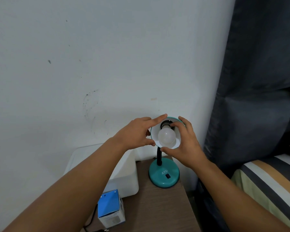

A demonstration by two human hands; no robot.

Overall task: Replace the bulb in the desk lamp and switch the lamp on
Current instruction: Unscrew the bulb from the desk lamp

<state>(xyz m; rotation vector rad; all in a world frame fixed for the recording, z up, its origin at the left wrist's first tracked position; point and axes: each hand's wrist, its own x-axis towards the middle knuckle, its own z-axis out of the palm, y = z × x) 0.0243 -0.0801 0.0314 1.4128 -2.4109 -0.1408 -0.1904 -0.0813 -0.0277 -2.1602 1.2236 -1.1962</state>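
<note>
Head camera view, looking down at a small wooden bedside table [157,208] against a white wall [90,64]. A teal desk lamp [164,174] stands at the table's far edge, its round base bearing a black rocker switch [168,176] and its shade [177,122] tilted open toward the viewer. A white frosted bulb [167,136] sits in the socket inside the shade, unlit. The left hand [137,133], at the shade's 9 o'clock, has its fingers spread, fingertips touching the shade's rim. The right hand [186,144], at 3 o'clock, is open too, one finger reaching toward the bulb's neck and the thumb under the rim; whether it grips the bulb is unclear. At the table's 7 o'clock stands a blue and white bulb box [110,208], with a white container [124,178] behind it. Striped bedding [266,185] lies at far right.
</note>
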